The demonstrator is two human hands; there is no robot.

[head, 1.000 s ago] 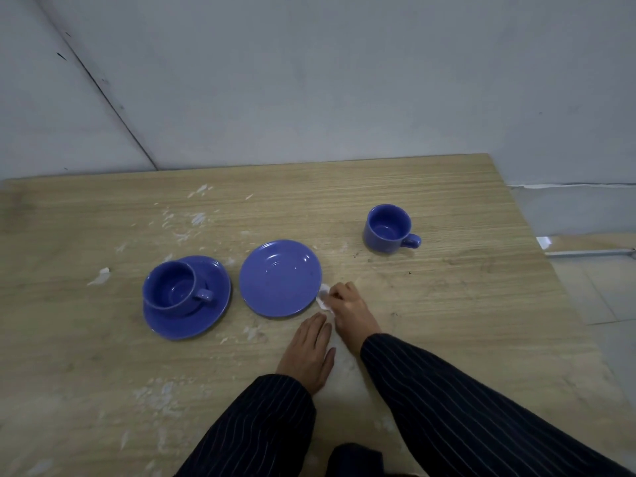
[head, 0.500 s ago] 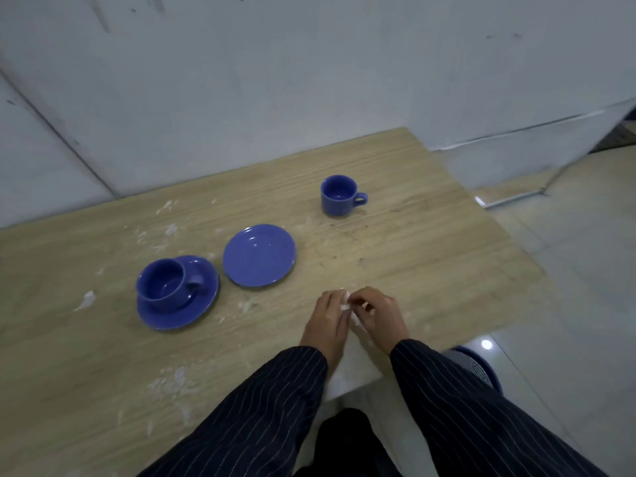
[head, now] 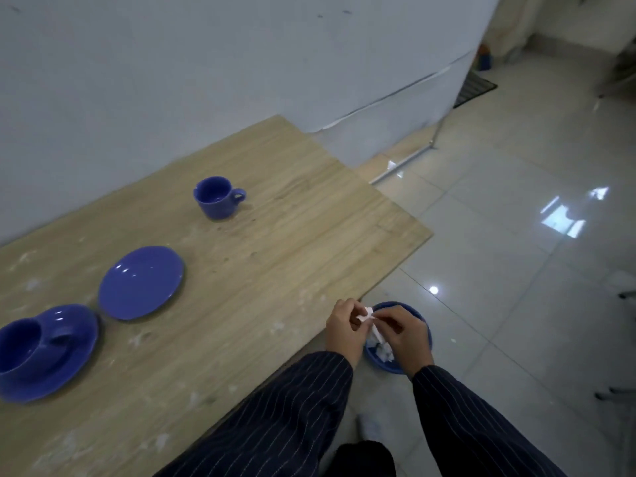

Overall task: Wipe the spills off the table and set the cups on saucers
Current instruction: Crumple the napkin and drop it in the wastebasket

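**Tissue at the bin, one cup left to seat**

The person stands at the near right corner of the wooden surface (head: 275,235), both hands held out past its edge and over a blue bin (head: 426,335) on the floor. The left hand (head: 346,330) and the right hand (head: 404,333) are close together, fingers pinching a small white scrap of tissue (head: 369,315) between them; more crumpled white paper lies in the bin below. It looks as though the scrap is about to be dropped, though the blur at the fingertips makes it hard to say which hand has the firmer hold.

As for the job, it seems roughly halfway. At the far left, one blue cup (head: 20,346) already sits on its saucer (head: 74,352). Just beside that, nearly touching its rim, lies the second saucer (head: 141,282), bare. The loose cup (head: 216,197) stands upright, well apart from it towards the wall, handle pointing right, so that pairing is not yet done.

The wiping is not finished either. Pale flecks and smears still show near the front edge by the left hand, in front of the saucers, along the near left part of the surface and up by the wall on the left. The stretch around the loose cup looks mostly clean, apart from a few dark specks.
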